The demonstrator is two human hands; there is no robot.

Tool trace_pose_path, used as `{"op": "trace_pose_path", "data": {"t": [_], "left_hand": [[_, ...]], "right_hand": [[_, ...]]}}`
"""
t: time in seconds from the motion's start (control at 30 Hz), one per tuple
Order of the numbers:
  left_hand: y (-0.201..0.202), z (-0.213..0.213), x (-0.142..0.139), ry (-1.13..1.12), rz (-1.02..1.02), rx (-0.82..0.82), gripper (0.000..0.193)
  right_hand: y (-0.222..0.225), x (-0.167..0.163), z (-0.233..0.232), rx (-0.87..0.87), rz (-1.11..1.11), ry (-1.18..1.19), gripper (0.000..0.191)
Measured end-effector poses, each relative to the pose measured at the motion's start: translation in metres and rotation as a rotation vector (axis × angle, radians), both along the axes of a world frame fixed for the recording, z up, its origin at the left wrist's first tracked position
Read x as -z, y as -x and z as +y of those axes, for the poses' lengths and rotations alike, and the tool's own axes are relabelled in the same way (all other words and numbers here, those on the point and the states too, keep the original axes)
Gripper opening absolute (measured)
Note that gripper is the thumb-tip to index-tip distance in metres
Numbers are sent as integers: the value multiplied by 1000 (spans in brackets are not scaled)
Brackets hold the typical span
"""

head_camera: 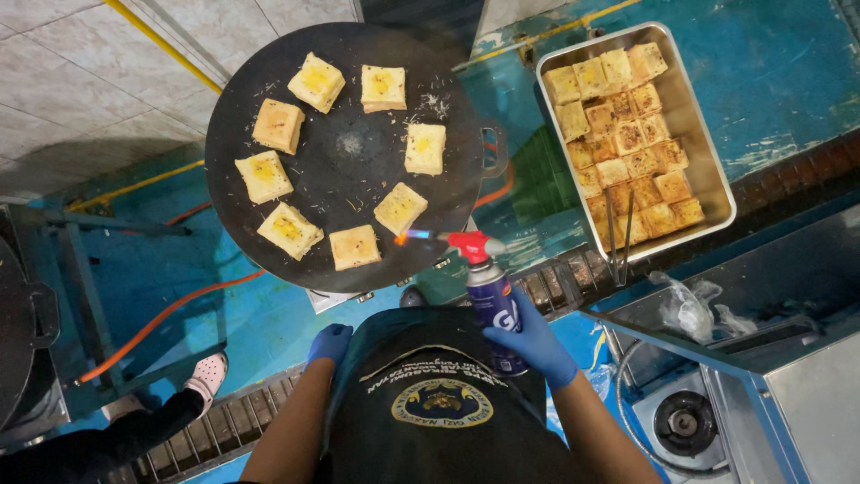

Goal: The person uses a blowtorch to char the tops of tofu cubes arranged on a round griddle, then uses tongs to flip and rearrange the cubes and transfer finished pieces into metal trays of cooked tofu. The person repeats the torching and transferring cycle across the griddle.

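Blue-gloved right hand (536, 345) around torch canister (494, 303)

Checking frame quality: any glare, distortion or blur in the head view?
Head view: sharp overall; wide-angle bending at edges; glare on the shiny rectangular metal tray; bright flame spot near the red-topped blue gas torch can in the blue-gloved right hand; dark lower-left corner.

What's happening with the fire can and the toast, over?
Right hand grips torch can; left hand empty. Flame aimed at a toast square on round griddle. Nothing between.
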State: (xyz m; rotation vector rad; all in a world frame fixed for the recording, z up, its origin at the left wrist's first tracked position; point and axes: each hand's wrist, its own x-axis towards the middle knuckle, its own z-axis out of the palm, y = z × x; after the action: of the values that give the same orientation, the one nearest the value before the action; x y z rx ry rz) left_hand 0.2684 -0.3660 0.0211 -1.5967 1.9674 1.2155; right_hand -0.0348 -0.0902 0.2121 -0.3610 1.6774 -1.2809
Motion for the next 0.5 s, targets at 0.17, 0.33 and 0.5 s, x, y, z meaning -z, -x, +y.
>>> {"op": "trace_pose_path", "data": {"t": [0.17,0.33,0.5], "left_hand": [[3,1,-3,-23,4,-15,48],[8,-1,-2,-9,24,-7,48],[10,-1,-1,-13,89,-73,50]], "right_hand": [[3,-2,-3,-3,-4,38,92],[14,8,-8,66,36,97,87],[22,9,-13,91,103,38,90]]}}
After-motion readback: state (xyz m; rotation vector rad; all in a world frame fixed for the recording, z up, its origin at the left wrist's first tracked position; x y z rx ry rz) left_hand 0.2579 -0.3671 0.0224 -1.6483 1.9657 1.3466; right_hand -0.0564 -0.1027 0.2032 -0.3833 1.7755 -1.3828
